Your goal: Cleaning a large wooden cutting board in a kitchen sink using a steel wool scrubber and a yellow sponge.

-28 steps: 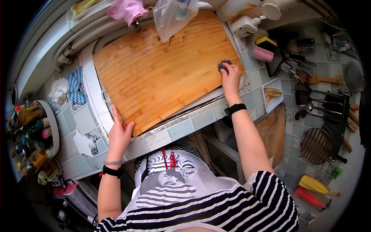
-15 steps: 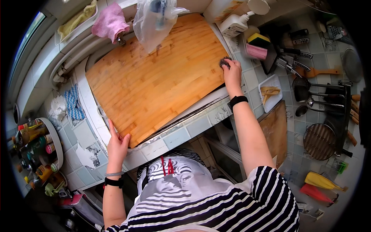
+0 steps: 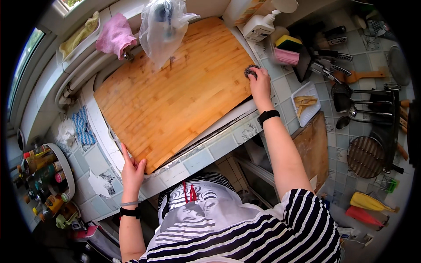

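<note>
A large wooden cutting board (image 3: 175, 92) lies tilted across a white-rimmed sink in the counter. My left hand (image 3: 132, 173) grips its near left corner, index finger along the left edge and thumb at the near edge. At the board's right end, my right hand (image 3: 261, 85) is closed on a dark metal scouring pad (image 3: 251, 71), pressed against the surface by the edge. Part of the pad is hidden under my fingers.
A clear plastic bag (image 3: 160, 33) hangs over the far edge beside a pink cloth (image 3: 116, 35). White pump bottle (image 3: 258, 28), sponges (image 3: 288, 43) and a white tray (image 3: 307, 103) stand right. Utensils (image 3: 364, 107) hang farther right; a bottle rack (image 3: 57, 171) stands left.
The whole view has shifted slightly, with the board appearing a little farther left. Both hands keep nearly the same places on the board, the scouring pad still at its right end.
</note>
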A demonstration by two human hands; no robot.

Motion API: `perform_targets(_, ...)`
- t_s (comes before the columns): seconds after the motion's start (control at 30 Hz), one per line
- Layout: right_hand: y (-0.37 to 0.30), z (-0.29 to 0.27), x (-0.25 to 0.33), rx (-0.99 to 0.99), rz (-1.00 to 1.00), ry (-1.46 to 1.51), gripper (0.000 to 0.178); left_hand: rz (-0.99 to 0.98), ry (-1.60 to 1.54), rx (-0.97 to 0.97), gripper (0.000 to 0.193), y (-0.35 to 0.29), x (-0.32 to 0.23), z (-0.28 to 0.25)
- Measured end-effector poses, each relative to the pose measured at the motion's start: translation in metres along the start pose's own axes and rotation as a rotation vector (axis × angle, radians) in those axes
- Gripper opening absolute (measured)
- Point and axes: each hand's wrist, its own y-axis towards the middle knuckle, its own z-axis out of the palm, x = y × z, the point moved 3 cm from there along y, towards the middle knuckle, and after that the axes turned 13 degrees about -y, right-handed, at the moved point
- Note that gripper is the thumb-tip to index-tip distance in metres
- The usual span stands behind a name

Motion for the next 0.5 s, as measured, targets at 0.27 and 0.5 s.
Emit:
perform_targets(0.27,-0.095,-0.002,0.151,0.3,-0.22,0.318,0.024,-0.018,0.024,-0.027,0.096,-0.001,0.011,-0.003)
perform_targets(0.5,-0.029,-0.018,0.025,0.025,0.08,0.007,0.021,-0.015,0.006,-0.02,0.094,-0.001,0.004,0.0)
